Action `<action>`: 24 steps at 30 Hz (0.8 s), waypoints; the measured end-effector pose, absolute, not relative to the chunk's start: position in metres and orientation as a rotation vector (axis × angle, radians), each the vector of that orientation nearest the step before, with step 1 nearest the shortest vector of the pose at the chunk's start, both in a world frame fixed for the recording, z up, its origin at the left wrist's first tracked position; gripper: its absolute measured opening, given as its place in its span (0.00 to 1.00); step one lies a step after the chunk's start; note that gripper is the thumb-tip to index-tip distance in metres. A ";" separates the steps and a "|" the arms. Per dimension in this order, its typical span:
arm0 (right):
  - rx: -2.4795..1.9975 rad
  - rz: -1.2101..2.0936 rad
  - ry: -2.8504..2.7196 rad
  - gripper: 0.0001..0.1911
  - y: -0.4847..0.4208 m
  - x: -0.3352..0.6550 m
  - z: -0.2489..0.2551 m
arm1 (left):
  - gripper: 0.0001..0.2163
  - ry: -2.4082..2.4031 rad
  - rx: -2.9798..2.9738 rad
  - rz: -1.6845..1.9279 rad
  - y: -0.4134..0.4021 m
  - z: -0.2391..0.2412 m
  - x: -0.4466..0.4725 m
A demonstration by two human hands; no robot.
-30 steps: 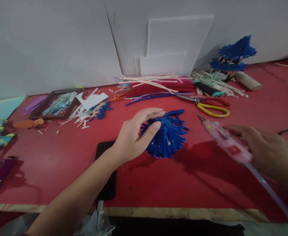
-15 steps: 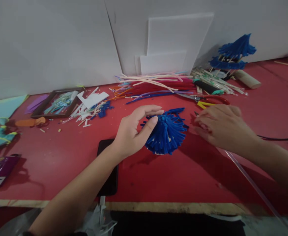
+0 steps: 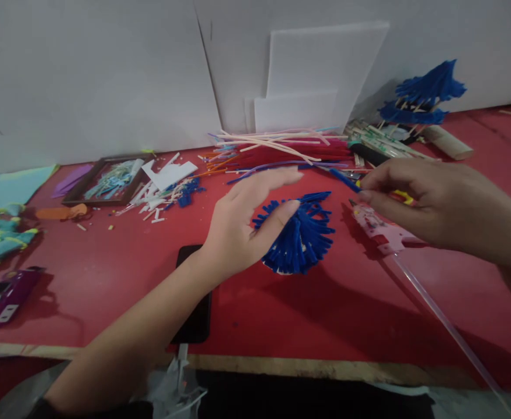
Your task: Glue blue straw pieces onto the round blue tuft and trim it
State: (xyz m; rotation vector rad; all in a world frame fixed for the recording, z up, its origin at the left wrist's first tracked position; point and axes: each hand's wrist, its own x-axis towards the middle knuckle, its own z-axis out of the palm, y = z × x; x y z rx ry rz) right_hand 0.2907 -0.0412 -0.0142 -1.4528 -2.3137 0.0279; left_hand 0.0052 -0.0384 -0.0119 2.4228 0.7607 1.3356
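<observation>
Blue pipe-cleaner cone (image 3: 310,241) sits mid-table on the red tabletop (image 3: 281,314), fringe spread out, tip up near the left hand. Left hand (image 3: 238,227) curves along its left side, thumb and fingers apart, thumb over the top; can't tell if it touches. Right hand (image 3: 434,209) has thumb and index pinched on a short blue pipe-cleaner piece (image 3: 345,179), its free end pointing up-left, well apart from the cone. Pink glue gun (image 3: 389,237) lies just below the right hand, nozzle up-left, clear glue stick (image 3: 434,311) trailing toward the front edge (image 3: 303,368). Bare red runs from cone to front edge, and a narrower gap separates cone and nozzle. Behind, the pipe-cleaner bundle (image 3: 281,151) limits room toward the wall; yellow scissor handle (image 3: 404,196) is partly hidden by the right hand. Black phone (image 3: 197,326) lies beside the left forearm, close to the front edge.
</observation>
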 end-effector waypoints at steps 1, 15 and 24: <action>-1.423 0.176 -2.245 0.12 -0.048 0.287 -0.004 | 0.12 0.719 2.443 1.337 -0.038 -0.008 0.010; -0.827 0.670 -1.728 0.12 -0.083 0.247 0.004 | 0.05 0.673 2.398 1.319 -0.054 0.016 0.025; -0.779 0.397 -1.939 0.05 -0.085 0.242 0.007 | 0.06 0.580 2.523 0.992 -0.047 0.033 0.012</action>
